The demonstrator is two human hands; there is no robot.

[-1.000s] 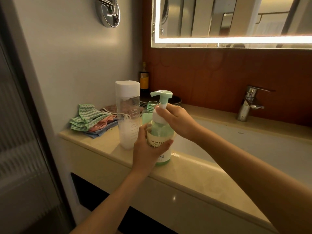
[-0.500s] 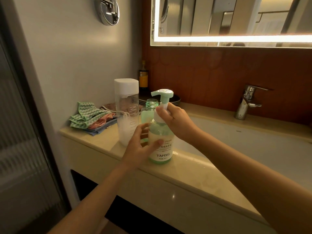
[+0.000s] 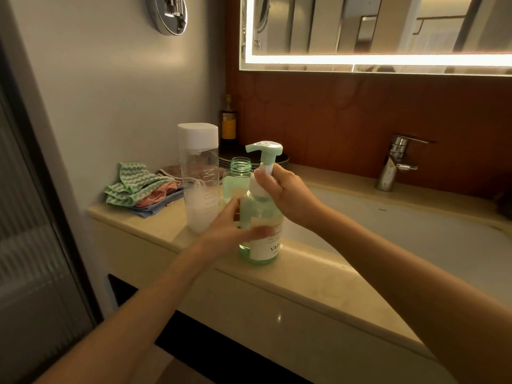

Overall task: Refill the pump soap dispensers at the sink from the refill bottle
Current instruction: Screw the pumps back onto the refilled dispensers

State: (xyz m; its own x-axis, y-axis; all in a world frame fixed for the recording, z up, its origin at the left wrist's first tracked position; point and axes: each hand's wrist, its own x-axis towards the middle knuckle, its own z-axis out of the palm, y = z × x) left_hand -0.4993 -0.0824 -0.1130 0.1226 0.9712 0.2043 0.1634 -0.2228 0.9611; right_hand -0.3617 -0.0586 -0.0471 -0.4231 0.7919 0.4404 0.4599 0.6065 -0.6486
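A green dispenser (image 3: 260, 234) stands upright on the counter (image 3: 304, 275) at the sink's (image 3: 415, 234) front-left edge. The right hand (image 3: 288, 195) has its fingers clamped on the white pump collar; the left hand (image 3: 232, 231) wraps the body — blurred. Behind stand an open green bottle (image 3: 238, 176) and a clear refill bottle (image 3: 199, 176), capped.

Greens, cream and rust at the sink

The dispenser (image 3: 260, 231) is showing pale green, with a mint pump (image 3: 264, 151) and a white label (image 3: 264, 248). Just behind it, the open bottle (image 3: 238, 178) is glowing the same green; left of it, the tall bottle (image 3: 199, 178) is standing clear with a white cap. Further left, a green-and-white zigzag cloth (image 3: 130, 184) is lying over pink and blue ones. The counter (image 3: 318, 275) is looking cream, the wall (image 3: 360, 120) behind rust-brown.
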